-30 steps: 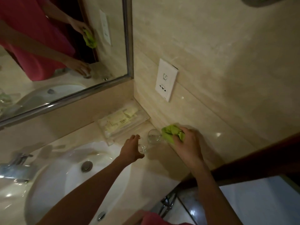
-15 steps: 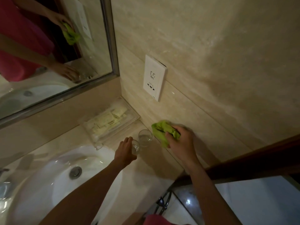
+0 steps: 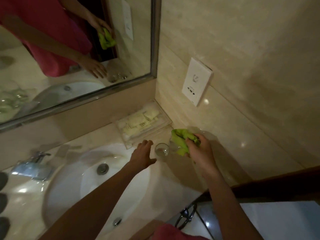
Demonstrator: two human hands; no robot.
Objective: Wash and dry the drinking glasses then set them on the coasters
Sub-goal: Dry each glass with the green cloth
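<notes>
L hand (image 3: 142, 154) now off round clear glass (image 3: 161, 149), fingers spread; R hand (image 3: 199, 149) fingers round crumpled green cloth (image 3: 181, 140).

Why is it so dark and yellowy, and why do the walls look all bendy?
Head view: dim, warm light; small bright glare spots on the wall tiles and the sink rim. The wide lens bends the mirror frame and tilts the walls. The clear glass by the left hand is hard to see; the right hand holds a bright green cloth.

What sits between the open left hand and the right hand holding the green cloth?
A clear drinking glass stands on the beige countertop between left hand and right hand, head view.
</notes>
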